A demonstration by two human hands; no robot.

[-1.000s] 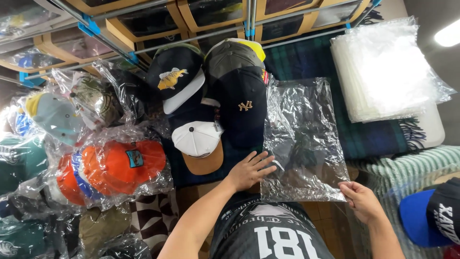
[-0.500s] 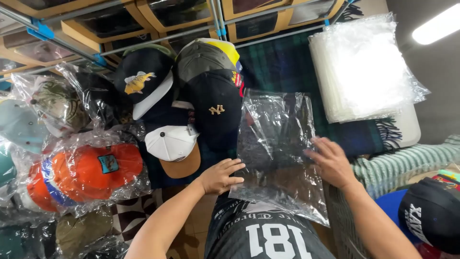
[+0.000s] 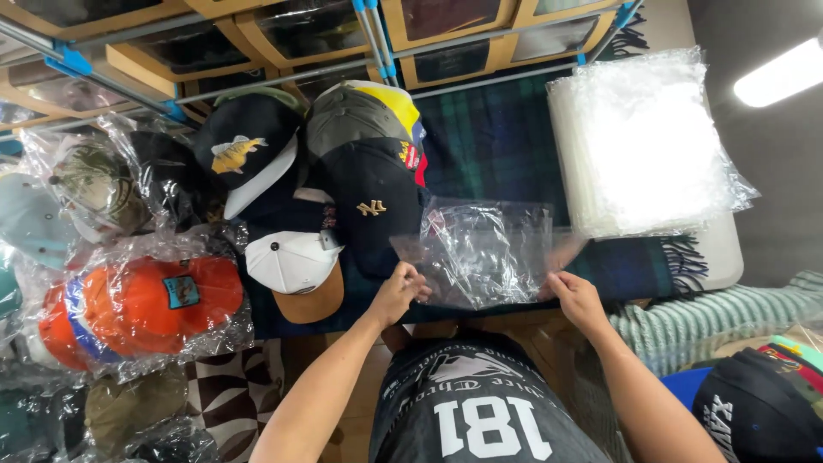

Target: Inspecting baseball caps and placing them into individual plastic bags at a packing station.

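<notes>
Pinching the near edge of the clear plastic bag (image 3: 484,249) now, both hands at once: the left hand (image 3: 399,291) has its fingers closed on the bag's near left corner, and the right hand (image 3: 576,293) grips the near right corner, so the bag is stretched between them. Half a second back the right hand was lying flat on top of the bag and the left was only resting at its edge, and the bag looked longer and hung over the near side; it now sits shorter, like it got folded or pulled up. I'd guess that means it's being readied for opening. Left of the bag, touching its edge, is the dark navy cap (image 3: 370,206), with the white cap with a tan brim (image 3: 291,270) just beyond. Right of the bag, the stack of clear bags (image 3: 643,146) sits close. Behind the bag the plaid blanket (image 3: 497,146) lies bare, so that's the open room.
</notes>
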